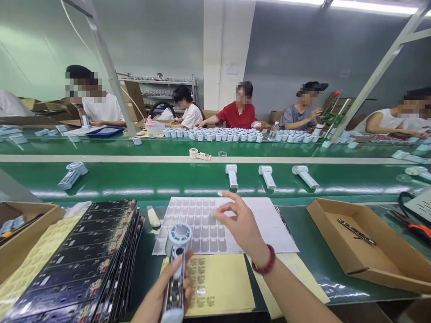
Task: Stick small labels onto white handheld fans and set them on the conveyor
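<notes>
My left hand (158,296) grips a small white handheld fan (177,260) by its handle, with the round head pointing away from me. My right hand (240,222) hovers over a white sticker sheet (269,224) with rows of grey stickers. Its thumb and forefinger are pinched together near a sticker; I cannot make out whether one is between them. A red bead bracelet (266,264) circles that wrist. Yellow backing sheets (222,282) lie under and beside the fan.
A stack of black printed sheets (81,264) lies at the left, next to a cardboard box (20,237). An open cardboard tray (370,246) sits at the right. Three fans (267,176) lie on the green conveyor belt (168,179). Several people sit across it behind rows of white parts (229,133).
</notes>
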`<state>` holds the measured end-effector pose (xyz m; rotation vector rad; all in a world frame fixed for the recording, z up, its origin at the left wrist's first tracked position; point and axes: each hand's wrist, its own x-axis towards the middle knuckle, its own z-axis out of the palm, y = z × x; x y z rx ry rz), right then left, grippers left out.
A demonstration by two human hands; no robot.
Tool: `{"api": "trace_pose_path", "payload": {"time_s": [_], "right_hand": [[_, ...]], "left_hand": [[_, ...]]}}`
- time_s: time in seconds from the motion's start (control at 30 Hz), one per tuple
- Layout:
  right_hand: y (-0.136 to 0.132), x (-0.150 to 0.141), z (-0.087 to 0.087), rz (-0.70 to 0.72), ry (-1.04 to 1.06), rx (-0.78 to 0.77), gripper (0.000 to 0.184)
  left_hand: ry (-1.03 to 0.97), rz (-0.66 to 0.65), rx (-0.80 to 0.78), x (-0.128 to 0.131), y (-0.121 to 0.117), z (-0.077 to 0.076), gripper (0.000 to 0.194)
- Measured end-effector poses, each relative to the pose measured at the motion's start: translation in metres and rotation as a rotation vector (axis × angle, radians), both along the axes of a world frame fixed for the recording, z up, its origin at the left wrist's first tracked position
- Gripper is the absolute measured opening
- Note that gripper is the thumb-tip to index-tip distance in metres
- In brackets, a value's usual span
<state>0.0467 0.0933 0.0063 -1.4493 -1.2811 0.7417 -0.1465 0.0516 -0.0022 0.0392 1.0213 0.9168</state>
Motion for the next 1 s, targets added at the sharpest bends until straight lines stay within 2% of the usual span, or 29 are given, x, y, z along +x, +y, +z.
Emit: {"api": "trace_pose_path", "payload": {"time_s": [0.13,0.23,0.4,0.57,0.77,1.0], "right_hand": [[-0.063,-0.030,0.004,0.203,0.419,-0.138,0.056],[-0.085,-0.050,-0.001,0.229,0.537,-0.168,0.051],[-0.083,-0.064,-0.004,0.145,0.569,-0.130,0.047],[-0.080,-0.065,-0.004,0.179,0.558,-0.144,0.046],[-0.080,-0.068,0.001,0.144,0.568,-0.147,0.044],[-0.080,-0.070,-0.009,0.160,0.361,-0.084,0.047]], "left_hand": [[-0.022,0.127,0.003,0.017,0.013,0.015,0.012],[-0.061,0.150,-0.013,0.027,0.014,0.020,0.016],[-0.093,0.171,-0.031,0.034,0.013,0.018,0.015],[-0.112,0.200,-0.029,0.033,0.013,0.018,0.017],[-0.128,0.206,-0.052,0.031,0.012,0.021,0.020],[-0.177,0.228,-0.064,0.032,0.012,0.016,0.018]]}}
